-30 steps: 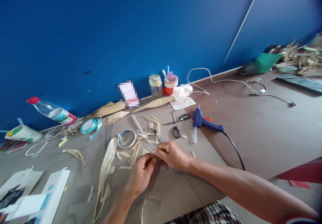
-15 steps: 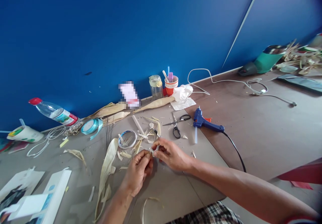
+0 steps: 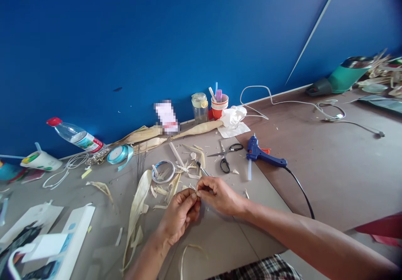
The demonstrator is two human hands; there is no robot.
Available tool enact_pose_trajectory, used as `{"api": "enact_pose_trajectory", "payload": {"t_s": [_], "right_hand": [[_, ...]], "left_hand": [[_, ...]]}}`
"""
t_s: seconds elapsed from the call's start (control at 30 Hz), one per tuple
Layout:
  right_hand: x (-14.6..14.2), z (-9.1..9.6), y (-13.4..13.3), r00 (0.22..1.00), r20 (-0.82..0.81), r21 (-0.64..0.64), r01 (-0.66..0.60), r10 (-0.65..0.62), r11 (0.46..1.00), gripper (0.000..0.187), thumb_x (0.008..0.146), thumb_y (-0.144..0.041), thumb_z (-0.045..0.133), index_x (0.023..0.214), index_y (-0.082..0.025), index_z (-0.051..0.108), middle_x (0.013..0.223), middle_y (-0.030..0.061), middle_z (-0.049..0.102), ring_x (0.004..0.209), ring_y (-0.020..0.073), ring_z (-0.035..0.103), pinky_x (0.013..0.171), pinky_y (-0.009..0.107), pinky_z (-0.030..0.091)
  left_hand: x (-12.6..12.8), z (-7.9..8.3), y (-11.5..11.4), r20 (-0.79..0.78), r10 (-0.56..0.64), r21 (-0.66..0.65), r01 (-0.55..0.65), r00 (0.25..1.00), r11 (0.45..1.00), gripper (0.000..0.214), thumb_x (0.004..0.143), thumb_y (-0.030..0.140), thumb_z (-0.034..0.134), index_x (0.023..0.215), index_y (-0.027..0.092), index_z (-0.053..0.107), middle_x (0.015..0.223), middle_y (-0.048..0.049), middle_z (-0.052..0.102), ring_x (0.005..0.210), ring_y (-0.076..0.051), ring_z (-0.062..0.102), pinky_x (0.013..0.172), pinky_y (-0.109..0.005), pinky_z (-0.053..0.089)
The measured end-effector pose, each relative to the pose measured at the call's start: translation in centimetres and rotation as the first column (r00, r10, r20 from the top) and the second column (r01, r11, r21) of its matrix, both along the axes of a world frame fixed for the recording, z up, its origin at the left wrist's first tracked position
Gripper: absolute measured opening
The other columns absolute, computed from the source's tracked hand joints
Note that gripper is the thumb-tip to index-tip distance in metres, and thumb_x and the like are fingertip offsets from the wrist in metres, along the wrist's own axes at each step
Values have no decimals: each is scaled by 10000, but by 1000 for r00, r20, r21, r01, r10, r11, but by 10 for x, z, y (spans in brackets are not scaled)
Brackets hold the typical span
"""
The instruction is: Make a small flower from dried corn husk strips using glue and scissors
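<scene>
Flat white printed cards (image 3: 47, 238) lie at the near left edge of the grey tabletop (image 3: 100, 217). Far behind them, by the blue wall (image 3: 157, 41), a printed paper cup (image 3: 40, 161) lies on its side. Just right of it, a clear plastic bottle with a red cap (image 3: 77, 135) is tilted against the wall. A loose white cord (image 3: 59, 175) curls in front of the bottle. Next comes a spool of light blue ribbon (image 3: 117, 154). A long pale dried corn husk (image 3: 138, 200) runs toward me, just left of my left forearm. A ring of clear tape (image 3: 163, 172) lies flat beyond my left hand among scattered husk trimmings.

My left hand (image 3: 180, 215) is curled, thumb and fingertips pinched on a small pale strip of dried husk (image 3: 197, 193). The strip sits between both hands, just above the tabletop, mostly hidden by my fingers. My right hand (image 3: 220, 195) meets the left fingertip to fingertip and pinches the same strip from the other side.

Beyond my right hand lie black-handled scissors (image 3: 224, 156), blades apart. By the wall stand a clear jar with a pale lid (image 3: 199, 108) and, just beside it, a red paper cup holding pens (image 3: 219, 106). A crumpled white tissue (image 3: 234, 117) lies to the cup's right. Right of the scissors, a blue hot glue gun (image 3: 266, 158) lies on its side, its black cable (image 3: 301, 190) running toward me. At the far right a white cable (image 3: 292, 102) trails across the brown tabletop (image 3: 339, 158), and a teal tumbler (image 3: 342, 76) lies on its side.
</scene>
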State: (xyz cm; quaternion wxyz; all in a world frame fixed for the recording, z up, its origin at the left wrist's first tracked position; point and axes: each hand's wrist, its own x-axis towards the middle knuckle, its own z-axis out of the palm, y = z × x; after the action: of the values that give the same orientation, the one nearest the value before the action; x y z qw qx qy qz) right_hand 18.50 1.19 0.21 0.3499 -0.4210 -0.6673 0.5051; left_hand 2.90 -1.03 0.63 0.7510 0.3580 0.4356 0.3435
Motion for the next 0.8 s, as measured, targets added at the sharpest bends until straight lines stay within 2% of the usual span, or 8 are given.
{"api": "enact_pose_trajectory", "payload": {"t_s": [0.1,0.17,0.33,0.5,0.6,0.7,0.73,0.8], "right_hand": [[0,-2,-1,998,57,19,17,-18,1000,77,738,-129,475,690,-148,532,598,-44,456,549,70,382,503,180,306],[-1,-3,-1,996,79,17,35,-37,999,79,738,-131,464,688,-150,522,586,-49,439,537,66,366,487,175,287],[-3,-8,0,992,119,27,42,-45,999,89,731,-129,456,684,-153,528,587,-46,457,536,67,383,484,175,285],[-3,-11,-1,988,143,66,53,-62,996,99,709,-108,469,662,-152,544,591,-38,495,549,75,416,503,183,305],[-1,-8,0,997,80,20,7,-9,1000,85,752,-157,488,719,-152,566,623,-30,517,568,80,439,518,187,330],[3,0,3,1000,-8,-79,-13,13,997,120,784,-243,512,836,-152,570,667,-20,534,577,86,471,529,197,367],[5,3,4,1000,-28,-114,-6,3,993,141,783,-260,518,861,-151,563,675,-19,534,572,86,477,528,200,376],[8,9,6,999,-47,-162,12,-20,987,168,779,-277,526,884,-149,549,691,-15,534,569,86,483,528,205,391]], "left_hand": [[0,-2,0,-63,7,89,-2,998,996,311,772,424,590,681,145,487,582,46,484,377,-11,314,408,-190,220],[0,-4,0,-158,27,180,2,987,984,297,779,430,579,716,150,503,558,50,480,389,-31,357,413,-194,239],[-2,-3,-1,-416,56,320,88,908,943,226,799,367,553,698,168,517,478,47,492,444,-91,456,487,-217,349],[-2,1,-2,-484,93,378,112,870,919,192,800,303,536,661,170,534,500,37,510,480,-101,481,521,-225,373],[-3,0,-1,-380,92,331,42,921,943,202,775,308,573,642,161,532,506,39,503,449,-86,464,483,-215,355],[-13,4,5,-104,158,179,-138,982,974,195,731,308,634,671,150,536,576,30,537,415,-53,432,427,-190,311],[-20,6,8,0,202,142,-200,979,970,201,728,297,644,666,147,527,600,28,542,414,-38,418,419,-177,299],[-36,12,16,188,328,66,-345,926,936,189,719,261,665,677,142,524,614,34,523,428,-18,398,416,-149,298]]}}
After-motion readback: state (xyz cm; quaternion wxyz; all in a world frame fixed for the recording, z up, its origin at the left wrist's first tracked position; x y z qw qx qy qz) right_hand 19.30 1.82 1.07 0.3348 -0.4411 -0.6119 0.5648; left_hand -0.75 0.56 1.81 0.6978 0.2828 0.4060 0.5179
